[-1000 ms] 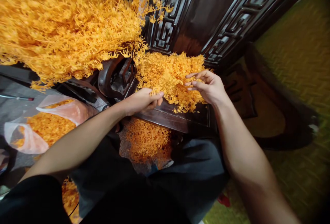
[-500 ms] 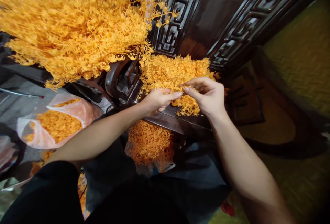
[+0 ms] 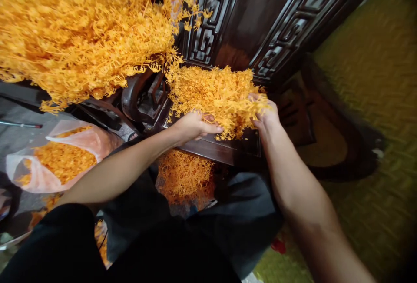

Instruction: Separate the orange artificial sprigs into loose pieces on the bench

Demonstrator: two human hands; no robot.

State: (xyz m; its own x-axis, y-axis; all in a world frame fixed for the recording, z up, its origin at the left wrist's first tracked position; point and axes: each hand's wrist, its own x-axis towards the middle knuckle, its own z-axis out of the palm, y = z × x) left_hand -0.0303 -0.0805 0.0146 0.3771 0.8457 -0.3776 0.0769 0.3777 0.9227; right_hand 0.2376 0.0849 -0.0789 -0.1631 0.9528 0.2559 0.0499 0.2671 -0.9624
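A heap of yellow-orange sprigs (image 3: 208, 83), thin and branching like plastic flower pieces, lies on a dark carved wooden seat (image 3: 221, 151). At the heap's front edge is my left hand (image 3: 195, 125), fingers curled and thumb stretched along them, with strands of a sprig at its grip. My right hand (image 3: 269, 115) is at the heap's right end, closed around a cluster of sprigs; its fingertips are partly hidden by the strands.
A much larger mass of the same sprigs (image 3: 84, 35) rises at upper left. A plastic bag (image 3: 109, 137) of orange pieces stands on the floor. More orange strands (image 3: 185, 176) sit below the seat. The carved backrest (image 3: 241, 18) stands behind the heap.
My right hand has moved away from my left, toward the heap's right end, and now has a cluster of sprigs at its fingers. The whole view has shifted slightly.
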